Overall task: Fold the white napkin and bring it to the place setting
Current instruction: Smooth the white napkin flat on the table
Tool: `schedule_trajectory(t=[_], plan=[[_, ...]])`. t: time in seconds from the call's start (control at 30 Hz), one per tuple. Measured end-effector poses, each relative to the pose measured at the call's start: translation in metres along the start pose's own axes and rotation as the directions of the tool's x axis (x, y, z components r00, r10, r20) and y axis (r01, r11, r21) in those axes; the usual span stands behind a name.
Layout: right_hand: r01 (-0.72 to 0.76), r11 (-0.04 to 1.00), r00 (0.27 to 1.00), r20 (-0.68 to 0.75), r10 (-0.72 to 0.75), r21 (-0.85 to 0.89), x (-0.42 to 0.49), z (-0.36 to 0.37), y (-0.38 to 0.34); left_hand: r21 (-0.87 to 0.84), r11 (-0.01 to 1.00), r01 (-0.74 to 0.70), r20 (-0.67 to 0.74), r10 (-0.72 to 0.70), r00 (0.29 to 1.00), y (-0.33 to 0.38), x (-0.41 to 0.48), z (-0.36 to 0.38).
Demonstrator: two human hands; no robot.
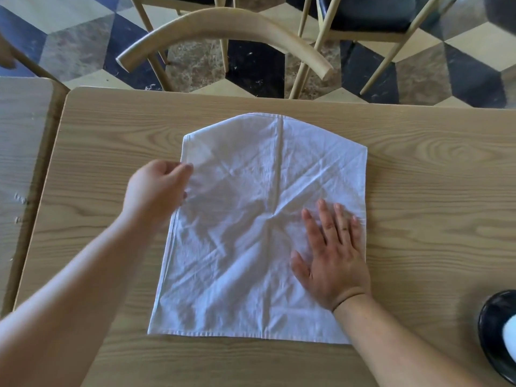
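Observation:
The white napkin (245, 219) lies spread out flat on the wooden table (432, 191), creased down its middle and wrinkled. My left hand (159, 188) is at the napkin's left edge, fingers curled and pinching the cloth near the upper left side. My right hand (332, 258) lies flat on the napkin's right half, palm down, fingers spread and pointing away from me, with a ring on one finger.
A black dish (497, 331) with something white in it sits at the table's right edge, partly cut off. A wooden chair (223, 29) stands beyond the table's far edge. A second table (22, 163) adjoins on the left. Patterned floor tiles lie beyond.

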State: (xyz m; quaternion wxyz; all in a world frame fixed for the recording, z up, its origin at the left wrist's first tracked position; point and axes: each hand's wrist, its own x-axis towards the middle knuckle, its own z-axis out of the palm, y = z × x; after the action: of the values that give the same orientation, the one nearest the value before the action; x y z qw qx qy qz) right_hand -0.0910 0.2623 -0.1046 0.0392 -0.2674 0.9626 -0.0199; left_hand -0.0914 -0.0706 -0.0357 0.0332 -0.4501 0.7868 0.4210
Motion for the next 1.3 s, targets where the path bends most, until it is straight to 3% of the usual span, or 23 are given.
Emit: schedule_trajectory(t=[0.07, 0.17, 0.23, 0.33, 0.5, 0.6, 0.73, 0.87, 0.97, 1.07, 1.3], plan=[[0.000, 1.000, 1.000, 0.019, 0.000, 0.001, 0.000, 0.001, 0.001, -0.025, 0.996, 0.083, 0.026, -0.082, 0.996, 0.015, 0.021, -0.007], [-0.005, 1.000, 0.999, 0.043, 0.005, 0.009, 0.000, 0.000, 0.002, -0.002, 0.994, 0.112, 0.044, -0.112, 0.993, 0.033, 0.044, -0.009], [-0.006, 1.000, 0.999, 0.051, 0.006, 0.010, 0.000, 0.000, 0.002, -0.080, 0.988, 0.130, 0.092, -0.122, 0.988, 0.045, 0.056, -0.007], [-0.008, 1.000, 0.998, 0.061, 0.008, 0.008, 0.000, 0.000, 0.001, -0.219, 0.965, 0.143, 0.189, -0.102, 0.977, 0.054, 0.068, -0.002], [-0.006, 1.000, 0.999, 0.054, 0.005, 0.014, 0.000, 0.000, 0.000, -0.376, 0.924, 0.073, 0.206, 0.006, 0.979, 0.064, 0.075, -0.003], [-0.007, 1.000, 0.999, 0.048, 0.006, 0.021, 0.000, 0.000, 0.000, -0.207, 0.978, -0.032, 0.135, 0.060, 0.989, 0.067, 0.079, -0.002], [0.003, 1.000, 0.999, 0.033, -0.004, 0.019, -0.001, 0.001, 0.001, 0.130, 0.984, -0.124, -0.100, 0.138, 0.985, 0.037, 0.059, 0.005], [-0.003, 1.000, 1.000, 0.016, 0.003, 0.009, 0.000, 0.000, 0.001, 0.339, 0.799, -0.497, 0.065, 0.507, 0.860, -0.031, -0.012, 0.016], [-0.014, 1.000, 1.000, 0.011, 0.014, 0.016, 0.001, -0.001, -0.001, 0.452, 0.612, -0.649, 0.225, 0.626, 0.747, -0.085, -0.053, 0.023], [-0.017, 1.000, 1.000, -0.005, 0.017, 0.014, 0.001, -0.001, -0.002, 0.531, 0.520, -0.669, 0.315, 0.611, 0.726, -0.113, -0.069, 0.030], [-0.013, 1.000, 1.000, 0.025, 0.013, -0.006, -0.001, 0.000, -0.002, 0.594, 0.498, -0.632, 0.301, 0.590, 0.749, -0.112, -0.074, 0.034]])
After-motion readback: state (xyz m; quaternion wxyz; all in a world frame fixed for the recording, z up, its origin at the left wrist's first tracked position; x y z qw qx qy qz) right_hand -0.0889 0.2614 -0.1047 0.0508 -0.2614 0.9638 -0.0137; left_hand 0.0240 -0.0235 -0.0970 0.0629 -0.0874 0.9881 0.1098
